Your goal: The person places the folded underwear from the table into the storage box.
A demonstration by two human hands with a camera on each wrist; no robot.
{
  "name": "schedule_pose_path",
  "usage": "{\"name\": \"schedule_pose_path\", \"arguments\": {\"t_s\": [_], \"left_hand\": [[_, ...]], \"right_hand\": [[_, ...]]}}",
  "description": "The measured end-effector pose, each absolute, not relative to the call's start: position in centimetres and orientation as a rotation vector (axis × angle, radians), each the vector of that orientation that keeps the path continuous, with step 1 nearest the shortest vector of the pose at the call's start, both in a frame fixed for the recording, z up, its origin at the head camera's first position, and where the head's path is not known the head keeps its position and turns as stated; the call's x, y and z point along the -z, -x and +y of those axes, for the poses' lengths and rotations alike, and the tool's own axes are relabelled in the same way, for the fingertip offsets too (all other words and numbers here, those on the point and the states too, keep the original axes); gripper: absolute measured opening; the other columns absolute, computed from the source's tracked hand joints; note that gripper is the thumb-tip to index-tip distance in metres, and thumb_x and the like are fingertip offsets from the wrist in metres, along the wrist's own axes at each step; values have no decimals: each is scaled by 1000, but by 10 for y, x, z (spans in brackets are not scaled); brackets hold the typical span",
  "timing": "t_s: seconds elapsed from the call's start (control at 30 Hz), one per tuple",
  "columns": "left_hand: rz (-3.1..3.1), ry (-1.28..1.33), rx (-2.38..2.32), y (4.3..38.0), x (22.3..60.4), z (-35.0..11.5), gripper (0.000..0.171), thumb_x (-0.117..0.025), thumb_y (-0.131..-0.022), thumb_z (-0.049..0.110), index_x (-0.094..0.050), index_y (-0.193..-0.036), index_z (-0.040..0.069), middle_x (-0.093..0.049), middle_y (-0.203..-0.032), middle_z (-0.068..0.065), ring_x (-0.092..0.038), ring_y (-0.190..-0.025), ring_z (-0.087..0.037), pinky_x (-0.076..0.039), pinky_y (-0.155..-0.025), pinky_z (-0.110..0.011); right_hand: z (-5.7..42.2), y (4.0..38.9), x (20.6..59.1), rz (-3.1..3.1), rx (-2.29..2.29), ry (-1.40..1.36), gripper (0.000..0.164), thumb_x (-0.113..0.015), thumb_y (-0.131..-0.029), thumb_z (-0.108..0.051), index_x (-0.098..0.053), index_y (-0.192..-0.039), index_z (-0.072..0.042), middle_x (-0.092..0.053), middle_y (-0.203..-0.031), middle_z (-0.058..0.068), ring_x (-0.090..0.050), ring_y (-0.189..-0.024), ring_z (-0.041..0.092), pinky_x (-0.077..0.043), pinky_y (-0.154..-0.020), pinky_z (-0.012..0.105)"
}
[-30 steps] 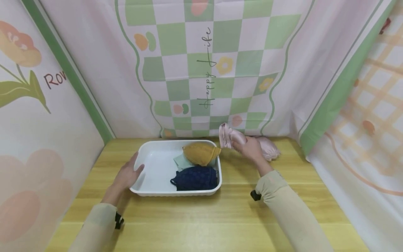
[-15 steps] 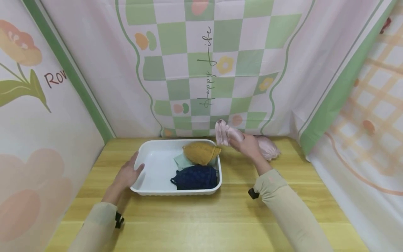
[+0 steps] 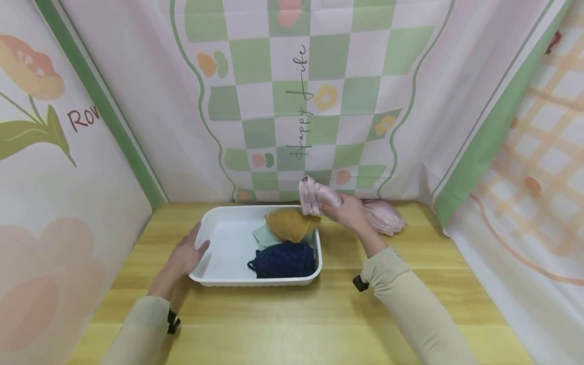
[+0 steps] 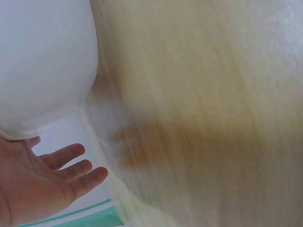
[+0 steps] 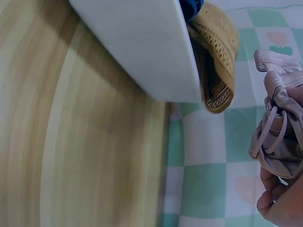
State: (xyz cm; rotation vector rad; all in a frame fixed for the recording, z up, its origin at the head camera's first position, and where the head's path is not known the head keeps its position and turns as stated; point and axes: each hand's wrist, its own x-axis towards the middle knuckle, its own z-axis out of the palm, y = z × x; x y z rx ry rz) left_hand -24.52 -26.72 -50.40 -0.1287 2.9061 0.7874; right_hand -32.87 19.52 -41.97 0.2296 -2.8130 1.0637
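Observation:
A folded pink satin bra point(image 3: 321, 196) is gripped by my right hand point(image 3: 349, 213), raised at the back right corner of a white tray point(image 3: 221, 279). Its loose straps show in the right wrist view, where the bra point(image 5: 279, 123) hangs beside the tray. Inside the tray's right half lie a folded mustard bra point(image 3: 289, 223), a folded navy bra point(image 3: 285, 260) and a mint-green cloth point(image 3: 263, 235), partly covered. My left hand point(image 3: 183, 255) rests at the tray's left side, thumb over the rim. In the left wrist view that hand's fingers point(image 4: 71, 153) are spread and straight outside the tray.
Another pink satin piece point(image 3: 383, 217) lies on the wooden table point(image 3: 283, 324) at the back right, partly behind my right hand. A printed curtain point(image 3: 255, 101) hangs behind the table, with more cloth at both sides.
My right hand has moved left with the pink bra, from right of the tray to over its back right corner. The left hand and tray stay put.

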Motion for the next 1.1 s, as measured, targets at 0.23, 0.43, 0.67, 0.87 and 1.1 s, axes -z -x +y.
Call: {"name": "schedule_pose_path", "arguments": {"t_s": [0.23,0.43,0.67,0.87,1.1], "left_hand": [[2924,127,-798,245,504,-267,78,-31,-105,55,4,-162,15,-18,-162,-32,-27,-144,-55,-29,-115,-68],[2926,113,-794,242,504,-265,77,-31,-105,53,4,-162,15,-19,-161,-32,-28,-143,-56,-29,-115,-68],[2919,136,-786,242,503,-264,76,-32,-105,52,6,-161,16,-19,-161,-32,-28,-143,-56,-29,-115,-68],[2914,140,-793,242,502,-263,76,-32,-105,51,6,-162,16,-19,-161,-32,-27,-143,-56,-29,-115,-68],[2939,109,-794,242,503,-264,75,-33,-106,48,2,-162,12,-21,-160,-33,-31,-142,-56,-31,-115,-68]], "right_hand": [[179,327,412,-2843,-1042,-303,65,-68,-84,-60,-67,-121,-7,-74,-104,15,-68,-89,30,-57,-77,41],[164,323,406,-2841,-1024,-356,63,-70,-83,-56,-68,-120,-5,-74,-100,16,-67,-84,29,-57,-72,40],[148,321,403,-2851,-981,-379,64,-70,-82,-59,-69,-120,-7,-74,-104,15,-69,-90,30,-57,-78,43],[139,320,403,-2851,-962,-407,59,-72,-81,-58,-70,-113,-8,-74,-97,11,-67,-83,27,-55,-72,40],[133,318,403,-2827,-979,-467,56,-73,-80,-56,-71,-113,-10,-75,-98,10,-68,-84,27,-56,-73,42]]}}
